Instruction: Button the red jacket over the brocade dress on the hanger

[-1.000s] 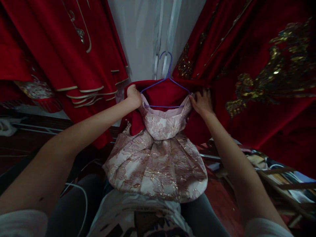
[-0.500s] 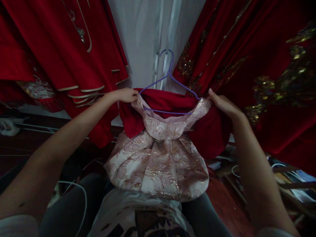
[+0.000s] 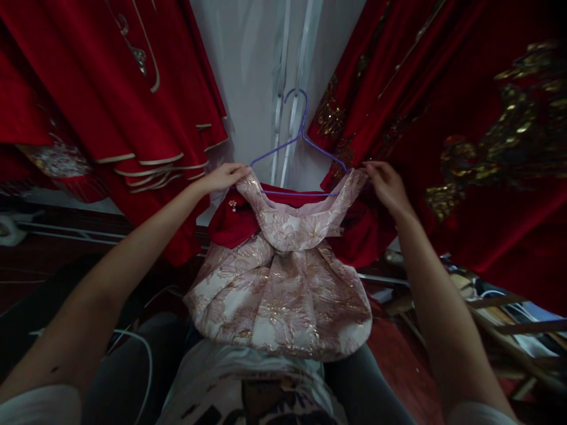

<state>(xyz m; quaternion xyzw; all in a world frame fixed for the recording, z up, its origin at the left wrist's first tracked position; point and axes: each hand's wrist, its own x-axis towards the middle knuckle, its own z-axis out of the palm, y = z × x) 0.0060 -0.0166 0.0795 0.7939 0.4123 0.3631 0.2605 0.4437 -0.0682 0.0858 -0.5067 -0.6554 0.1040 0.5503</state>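
Left hand [image 3: 227, 176] pinches the dress [image 3: 290, 298] at the outer end of its left shoulder strap, next to the hanger tip; right hand [image 3: 390, 184] looks pinched on the matching strap, though its fingertips are dim. Dress is front and center: bodice up between the hands, skirt spread toward the person over the lap, purple hanger [image 3: 302, 133] across the neckline with its bottom bar showing in the opening. To do this well, I'd hold both straps at equal height, seat them evenly on the sloped arms and pull outward lightly. Main risk, I'd guess: a strap sliding off a thin tip, or brocade snagging. Can't tell if the hook, in front of the metal strips [image 3: 277, 127], bears on anything. Red cloth [image 3: 234, 230] with a small beaded ornament [image 3: 233, 205] sits behind the bodice; worth watching that it doesn't catch. Room: pale wall [image 3: 248, 71] ahead, red garments [image 3: 163, 118] with light piping hanging at left, gold-sequined red fabric [image 3: 522, 118] at right. Reddish floor [image 3: 398, 360] lower right, wooden frame [image 3: 522, 327] with clutter beside it, white cable [image 3: 149, 354] by the left leg. Light's poor.
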